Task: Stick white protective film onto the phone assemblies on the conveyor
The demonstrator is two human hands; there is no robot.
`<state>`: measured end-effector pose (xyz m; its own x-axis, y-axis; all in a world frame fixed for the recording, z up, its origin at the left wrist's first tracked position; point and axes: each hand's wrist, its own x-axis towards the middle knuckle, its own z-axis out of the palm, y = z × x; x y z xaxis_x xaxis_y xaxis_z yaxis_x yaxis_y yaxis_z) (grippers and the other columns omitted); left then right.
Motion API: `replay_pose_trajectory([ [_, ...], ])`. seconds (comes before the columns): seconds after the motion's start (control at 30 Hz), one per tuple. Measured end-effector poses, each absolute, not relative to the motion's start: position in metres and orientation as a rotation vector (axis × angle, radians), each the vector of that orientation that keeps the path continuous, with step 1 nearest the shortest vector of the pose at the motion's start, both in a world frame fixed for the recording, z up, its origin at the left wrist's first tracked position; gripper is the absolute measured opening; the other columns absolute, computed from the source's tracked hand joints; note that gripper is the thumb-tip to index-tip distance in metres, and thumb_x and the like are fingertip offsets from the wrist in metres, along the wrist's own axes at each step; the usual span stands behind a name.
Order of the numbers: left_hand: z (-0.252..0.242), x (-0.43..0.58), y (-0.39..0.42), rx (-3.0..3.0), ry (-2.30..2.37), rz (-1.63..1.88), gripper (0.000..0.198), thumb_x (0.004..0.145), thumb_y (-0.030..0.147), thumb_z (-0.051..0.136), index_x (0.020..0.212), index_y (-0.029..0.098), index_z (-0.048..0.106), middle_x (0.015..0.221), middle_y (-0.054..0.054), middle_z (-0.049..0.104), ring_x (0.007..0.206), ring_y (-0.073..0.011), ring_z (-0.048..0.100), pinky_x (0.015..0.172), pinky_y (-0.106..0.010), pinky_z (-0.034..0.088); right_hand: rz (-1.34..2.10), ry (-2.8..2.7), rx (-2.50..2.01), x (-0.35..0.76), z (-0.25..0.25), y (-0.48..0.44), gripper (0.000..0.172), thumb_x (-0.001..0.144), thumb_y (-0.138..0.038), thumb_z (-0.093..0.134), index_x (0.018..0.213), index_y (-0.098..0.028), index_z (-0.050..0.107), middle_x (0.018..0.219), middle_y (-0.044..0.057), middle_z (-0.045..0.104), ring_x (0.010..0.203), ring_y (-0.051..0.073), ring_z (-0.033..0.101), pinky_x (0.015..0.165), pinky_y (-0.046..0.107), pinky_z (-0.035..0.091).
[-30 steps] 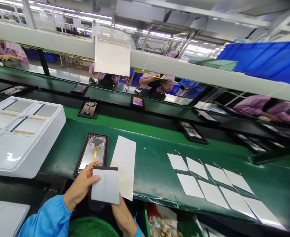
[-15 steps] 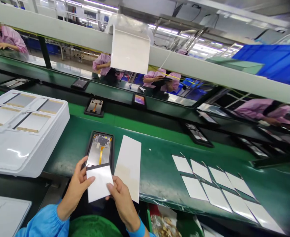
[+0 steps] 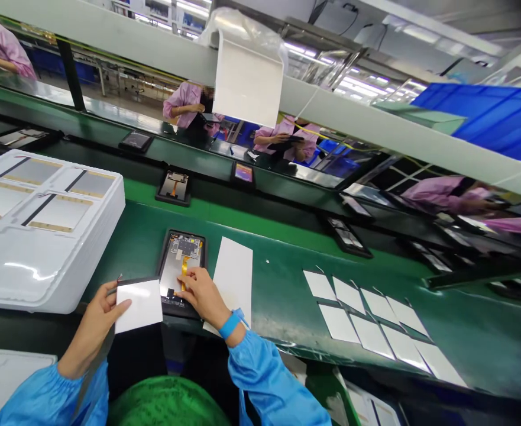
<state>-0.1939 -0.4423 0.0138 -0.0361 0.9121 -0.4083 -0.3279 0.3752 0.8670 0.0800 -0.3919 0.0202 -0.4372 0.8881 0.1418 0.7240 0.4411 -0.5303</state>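
Observation:
My left hand (image 3: 92,319) is closed on a white square sheet with a dark border (image 3: 139,305), held just off the front edge of the green conveyor belt (image 3: 278,284). My right hand (image 3: 200,291) rests its fingertips on an open phone body in a black tray (image 3: 181,266), near the orange flex cable; nothing shows in its fingers. A long white paper strip (image 3: 232,277) lies on the belt right of the phone, partly under my right wrist.
A stack of white moulded trays (image 3: 42,231) holding grey panels stands at the left. Several white square sheets (image 3: 371,316) lie in rows at the right. More phone trays (image 3: 174,186) ride the far belt. People in pink coats (image 3: 189,106) work opposite.
My right hand let go of the white sheet and moved forward onto the phone body. My left hand carried the sheet to the left.

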Motion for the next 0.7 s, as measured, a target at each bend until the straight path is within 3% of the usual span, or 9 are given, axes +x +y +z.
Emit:
replay_pose_trajectory([
  [0.13, 0.002, -0.185, -0.418, 0.780, 1.165, 1.042, 0.071, 0.067, 0.039, 0.084, 0.123, 0.020, 0.044, 0.099, -0.008, 0.075, 0.085, -0.0262, 0.074, 0.071, -0.035, 0.059, 0.689, -2.212, -1.252, 0.077, 0.013, -0.387, 0.017, 0.093, -0.022, 0.060, 0.107, -0.021, 0.069, 0.103, 0.008, 0.062, 0.099, 0.022, 0.060, 0.091, 0.038, 0.052],
  [0.27, -0.002, -0.161, -0.387, 0.927, 1.093, 0.981, 0.070, 0.067, 0.042, 0.082, 0.119, 0.018, 0.043, 0.095, -0.009, 0.075, 0.082, -0.0261, 0.074, 0.071, -0.037, 0.058, 0.881, -1.751, -1.358, 0.083, 0.023, -0.381, 0.014, 0.091, -0.023, 0.057, 0.095, -0.021, 0.070, 0.098, 0.006, 0.066, 0.091, 0.019, 0.064, 0.085, 0.035, 0.052],
  [0.4, 0.003, -0.132, -0.361, 1.044, 1.081, 0.939, 0.064, 0.066, 0.041, 0.080, 0.114, 0.017, 0.045, 0.089, -0.009, 0.075, 0.077, -0.0256, 0.073, 0.066, -0.036, 0.056, 1.090, -1.441, -1.381, 0.102, 0.036, -0.370, 0.025, 0.088, -0.037, 0.059, 0.104, -0.021, 0.069, 0.102, 0.006, 0.071, 0.089, 0.020, 0.065, 0.077, 0.034, 0.053],
  [0.7, 0.009, -0.107, -0.341, 1.089, 1.114, 0.891, 0.060, 0.065, 0.034, 0.080, 0.111, 0.017, 0.046, 0.088, -0.008, 0.075, 0.076, -0.0236, 0.072, 0.068, -0.036, 0.056, 1.037, -1.238, -1.437, 0.142, 0.023, -0.381, 0.034, 0.088, -0.045, 0.059, 0.105, -0.018, 0.070, 0.091, 0.006, 0.071, 0.077, 0.017, 0.061, 0.074, 0.034, 0.050],
])
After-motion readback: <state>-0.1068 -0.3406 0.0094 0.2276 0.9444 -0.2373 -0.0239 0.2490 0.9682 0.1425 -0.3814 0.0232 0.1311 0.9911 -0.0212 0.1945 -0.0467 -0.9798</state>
